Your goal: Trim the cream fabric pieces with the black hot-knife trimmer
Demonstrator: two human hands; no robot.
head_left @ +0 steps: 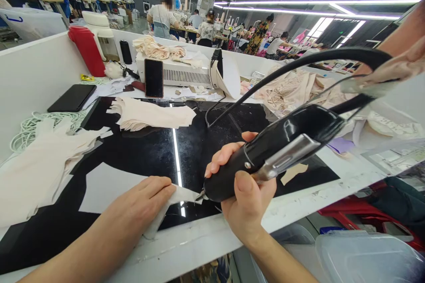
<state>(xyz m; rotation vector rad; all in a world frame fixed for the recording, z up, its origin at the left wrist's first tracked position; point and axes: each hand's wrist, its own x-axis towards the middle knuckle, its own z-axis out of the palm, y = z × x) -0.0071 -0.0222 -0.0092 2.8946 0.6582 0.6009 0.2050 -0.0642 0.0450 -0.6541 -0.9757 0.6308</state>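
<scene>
My right hand (pixel 247 194) is wrapped round a black corded handheld power tool (pixel 265 150) with a silver lever along its side. The tool slants down to the left, and its small metal tip meets the end of a pale fabric piece (pixel 184 194). My left hand (pixel 151 199) is closed over that piece, pressing it near the front edge of the glossy black work surface (pixel 142 152); its thumb is hidden. Under and beyond my left wrist lies a white flat sheet (pixel 106 185). A stack of cream fabric pieces (pixel 152 114) rests farther back.
Layered cream fabric (pixel 36 168) and pale green cord (pixel 29 135) lie at left. A phone (pixel 154 78) leans against a white vented box (pixel 186 75). The tool's black cable (pixel 299 59) arches right. More fabric (pixel 292 86) is heaped back right. People sit at machines behind.
</scene>
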